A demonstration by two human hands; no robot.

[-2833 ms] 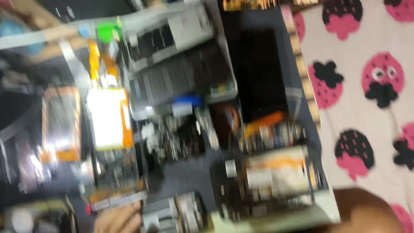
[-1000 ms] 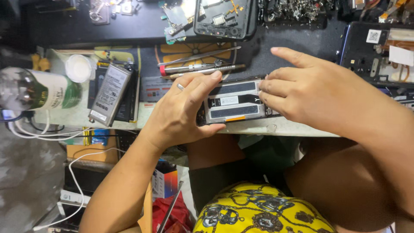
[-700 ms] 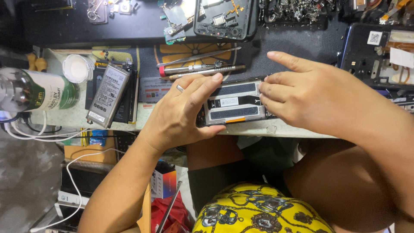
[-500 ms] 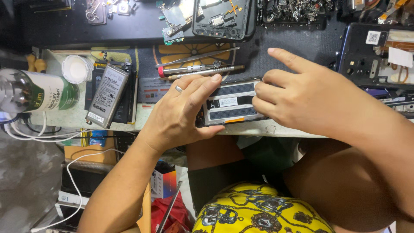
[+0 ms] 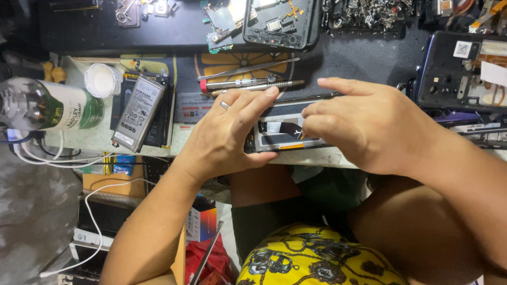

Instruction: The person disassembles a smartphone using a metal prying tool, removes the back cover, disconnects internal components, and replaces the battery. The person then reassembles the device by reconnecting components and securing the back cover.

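Head view, close above workbench (image 5: pixel 343 58)

Opened phone (image 5: pixel 282 132) largely hidden beneath both hands.

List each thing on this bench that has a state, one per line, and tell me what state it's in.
Opened phone: back off, insides showing, held at the bench edge.
Left hand: gripping the phone's left end.
Right hand: fingertips pinching at the phone's middle.
Battery: loose, lying flat.
Screwdriver: lying unused beside the tweezers.
Bottle: on its side.
White lid: off, lying flat.
Second phone: back off, circuit board exposed.
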